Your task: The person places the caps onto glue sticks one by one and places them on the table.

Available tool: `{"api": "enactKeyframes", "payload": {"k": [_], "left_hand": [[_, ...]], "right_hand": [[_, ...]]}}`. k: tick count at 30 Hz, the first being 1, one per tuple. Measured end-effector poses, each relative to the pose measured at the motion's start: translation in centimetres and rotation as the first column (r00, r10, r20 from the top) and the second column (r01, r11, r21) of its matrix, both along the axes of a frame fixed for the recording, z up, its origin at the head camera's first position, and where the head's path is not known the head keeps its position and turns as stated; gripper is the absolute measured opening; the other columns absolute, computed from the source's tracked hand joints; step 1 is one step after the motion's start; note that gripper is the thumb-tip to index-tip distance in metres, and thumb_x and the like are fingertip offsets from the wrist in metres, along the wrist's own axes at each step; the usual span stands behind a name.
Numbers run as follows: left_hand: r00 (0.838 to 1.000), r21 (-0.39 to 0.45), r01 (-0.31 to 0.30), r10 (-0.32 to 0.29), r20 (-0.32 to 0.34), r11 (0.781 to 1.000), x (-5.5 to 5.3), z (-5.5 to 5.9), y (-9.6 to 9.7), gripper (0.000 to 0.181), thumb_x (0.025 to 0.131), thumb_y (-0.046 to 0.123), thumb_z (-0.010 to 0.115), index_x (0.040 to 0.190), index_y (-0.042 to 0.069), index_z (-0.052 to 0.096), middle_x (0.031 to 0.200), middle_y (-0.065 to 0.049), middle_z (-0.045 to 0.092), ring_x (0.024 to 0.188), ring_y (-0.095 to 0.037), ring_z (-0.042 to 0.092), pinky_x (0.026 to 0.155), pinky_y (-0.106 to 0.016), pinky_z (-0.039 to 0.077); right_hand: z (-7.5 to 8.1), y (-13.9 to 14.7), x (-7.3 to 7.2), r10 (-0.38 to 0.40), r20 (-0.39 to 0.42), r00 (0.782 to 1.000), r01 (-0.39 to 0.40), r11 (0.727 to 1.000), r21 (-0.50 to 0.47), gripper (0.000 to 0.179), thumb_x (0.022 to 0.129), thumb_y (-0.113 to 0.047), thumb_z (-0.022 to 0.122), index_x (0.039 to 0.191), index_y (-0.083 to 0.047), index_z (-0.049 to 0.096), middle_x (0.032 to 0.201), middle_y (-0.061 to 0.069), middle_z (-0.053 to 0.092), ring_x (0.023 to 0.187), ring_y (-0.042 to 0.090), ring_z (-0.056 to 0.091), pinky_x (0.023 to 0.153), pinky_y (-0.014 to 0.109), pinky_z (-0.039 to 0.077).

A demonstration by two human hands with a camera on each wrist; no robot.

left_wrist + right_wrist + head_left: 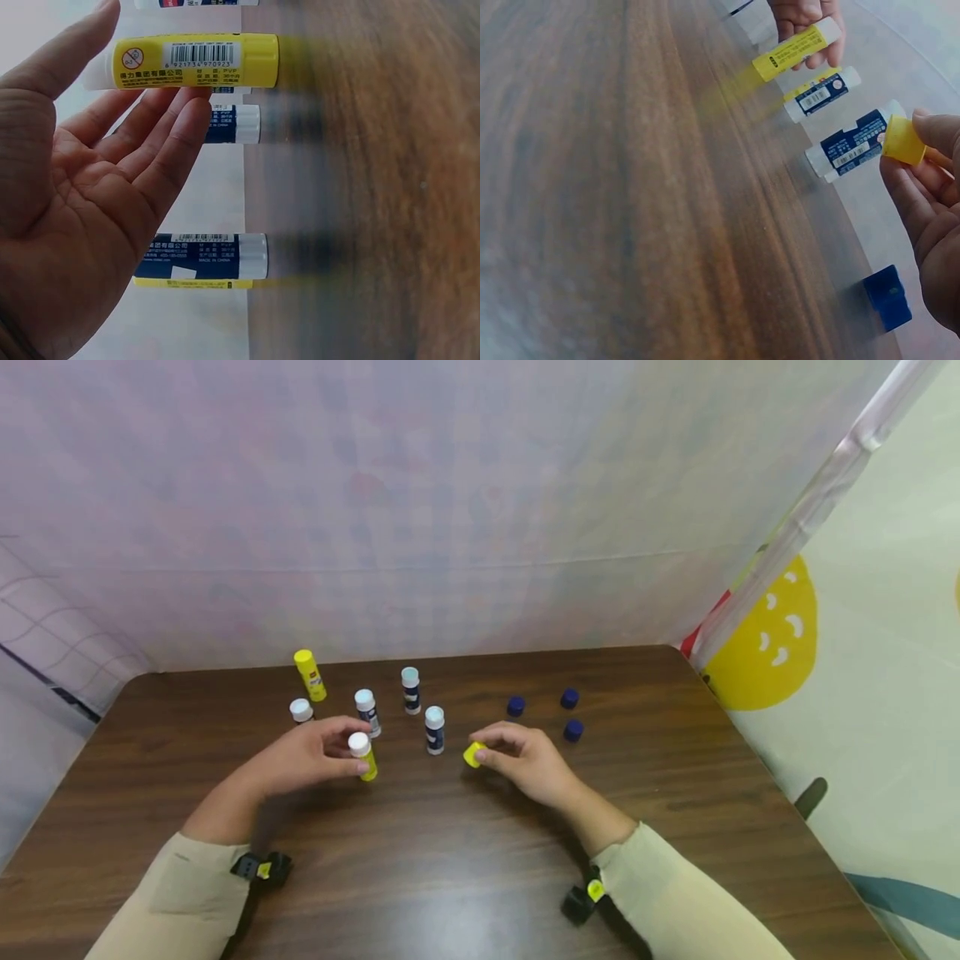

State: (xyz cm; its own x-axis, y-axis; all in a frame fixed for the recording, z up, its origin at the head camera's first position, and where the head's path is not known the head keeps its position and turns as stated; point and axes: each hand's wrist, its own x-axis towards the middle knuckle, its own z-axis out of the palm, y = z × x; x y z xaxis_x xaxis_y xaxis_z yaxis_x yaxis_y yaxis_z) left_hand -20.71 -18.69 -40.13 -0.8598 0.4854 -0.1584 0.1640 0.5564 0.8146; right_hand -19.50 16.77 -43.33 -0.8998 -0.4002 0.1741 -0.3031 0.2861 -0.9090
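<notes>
My left hand (315, 752) is spread around an uncapped yellow glue stick (365, 760) with a white top. Its fingers are loosely extended, with the thumb and fingertips beside the tube in the left wrist view. The glue stick (210, 61) stands upright, its base at the tabletop. A yellow cap (473, 754) is pinched between the thumb and fingers of my right hand (528, 764). That cap (904, 140) overlaps a navy glue stick in the right wrist view. Several uncapped navy glue sticks, including one in the middle (435, 731), stand nearby.
At the back left stands a capped yellow glue stick (311, 677). Three dark blue caps, such as the nearest one (573, 731), lie right of the glue sticks. The brown wooden table (420, 860) meets a pale curtain (450, 527) along its back edge.
</notes>
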Motion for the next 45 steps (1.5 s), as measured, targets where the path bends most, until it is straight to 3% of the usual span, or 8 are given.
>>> {"api": "enactKeyframes", "payload": {"k": [13,28,45], "left_hand": [[0.999,-0.065,-0.015,0.017,0.033,0.998,-0.3,-0.7,0.2,0.053,0.094,0.028,0.079,0.139,0.009,0.060,0.124,-0.008,0.072,0.121,-0.030,0.067,0.098,-0.048,0.058],[0.999,-0.031,0.000,0.001,0.038,1.000,-0.6,-1.3,0.1,0.030,0.095,0.022,0.077,0.119,0.008,0.065,0.117,-0.006,0.074,0.119,-0.029,0.069,0.099,-0.047,0.058],[1.000,-0.028,0.011,-0.010,0.022,1.000,-0.4,-1.5,0.2,0.028,0.095,0.021,0.077,0.117,0.008,0.066,0.115,-0.006,0.075,0.114,-0.026,0.071,0.096,-0.044,0.060]], "right_hand": [[0.1,0.0,0.2,-0.007,-0.007,1.000,0.006,1.000,-0.006,0.026,0.097,-0.008,0.073,0.120,0.003,0.072,0.118,0.014,0.073,0.099,0.016,0.070,0.085,0.024,0.060],[-0.2,-0.2,0.3,-0.011,0.012,1.000,0.011,1.000,0.000,0.025,0.096,-0.010,0.073,0.119,0.000,0.073,0.118,0.014,0.073,0.100,0.020,0.071,0.084,0.023,0.060],[-0.4,-0.3,0.4,-0.005,0.021,1.000,0.005,1.000,0.007,0.026,0.097,-0.010,0.073,0.120,0.001,0.072,0.119,0.015,0.073,0.097,0.018,0.071,0.083,0.024,0.060]]}}
